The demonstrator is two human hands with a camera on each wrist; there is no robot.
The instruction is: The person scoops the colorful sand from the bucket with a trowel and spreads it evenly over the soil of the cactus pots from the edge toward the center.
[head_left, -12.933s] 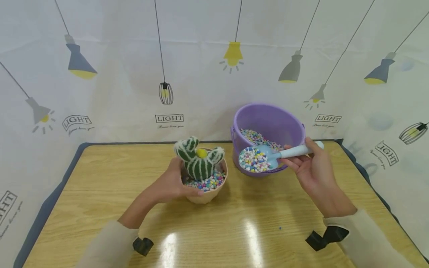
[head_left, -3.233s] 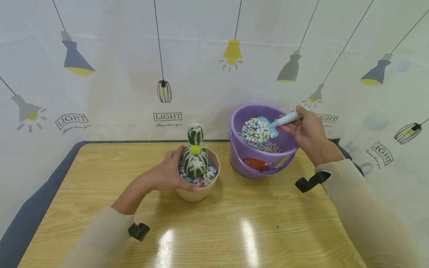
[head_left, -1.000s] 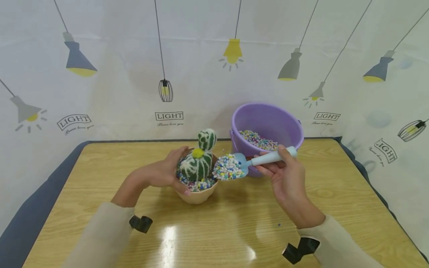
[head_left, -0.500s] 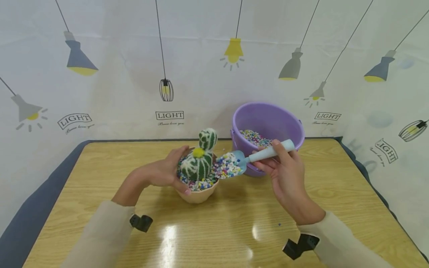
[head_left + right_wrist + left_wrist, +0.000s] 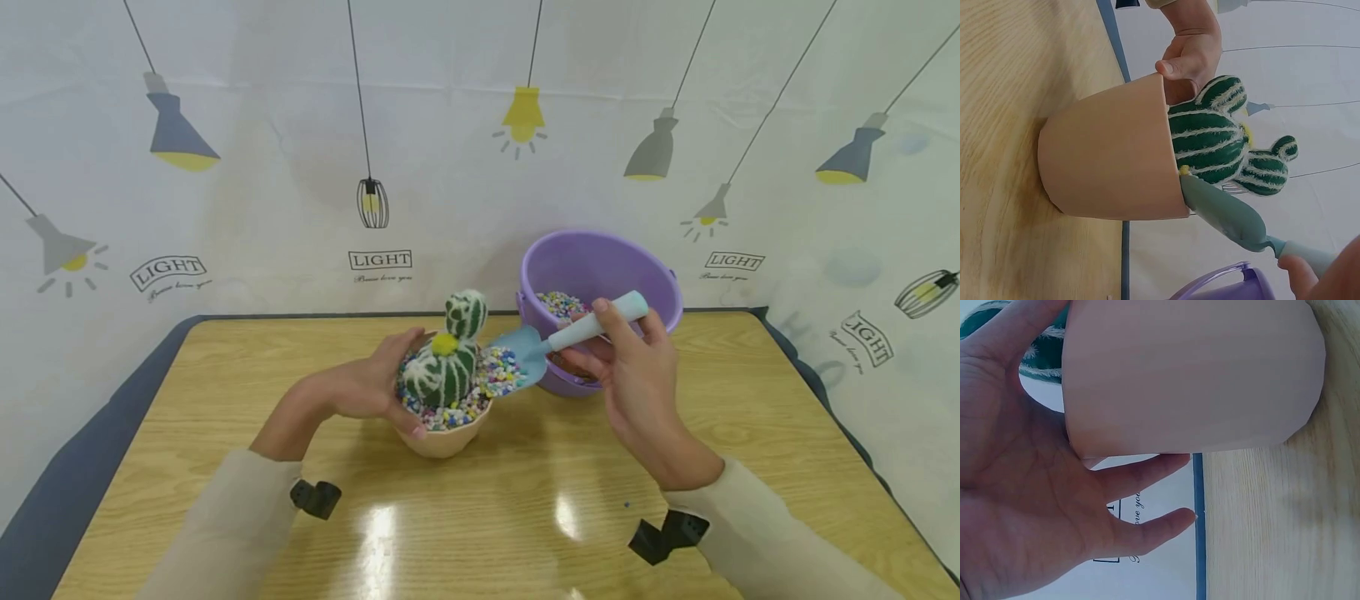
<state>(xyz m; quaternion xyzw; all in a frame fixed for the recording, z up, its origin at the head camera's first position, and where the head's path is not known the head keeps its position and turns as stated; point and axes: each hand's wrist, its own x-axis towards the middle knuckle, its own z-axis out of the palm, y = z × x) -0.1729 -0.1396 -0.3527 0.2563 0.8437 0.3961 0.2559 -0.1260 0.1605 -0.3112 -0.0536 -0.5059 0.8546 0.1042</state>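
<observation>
At the near edge, two pale sleeves (image 5: 225, 525) are cut off by the frame, each with a black wrist mount (image 5: 316, 499). Beyond them, on the wooden table (image 5: 465, 525), lies a single small bead (image 5: 627, 504). Farther on, left of centre, stands the pot (image 5: 441, 443) with its cactus (image 5: 438, 379); the left hand (image 5: 367, 385) grips its left side, thumb at the near rim, the fingers behind partly hidden. From the right, the right hand (image 5: 641, 392) pinches the handle of the scoop (image 5: 532, 354), fingers closed round it, some out of sight underneath. The scoop tilts down leftward, its lip at the pot's right rim; exactly where its load (image 5: 498, 372) meets the pot's beads is hard to make out. Behind, to the right, the purple bucket (image 5: 626, 262) is partly covered by hand and scoop, which hide some of its beads (image 5: 558, 303). Farthest is the lamp-print cloth (image 5: 450, 150). Compared with half a second ago, the scoop is steeper and carries fewer beads; pot and left hand look unchanged.
</observation>
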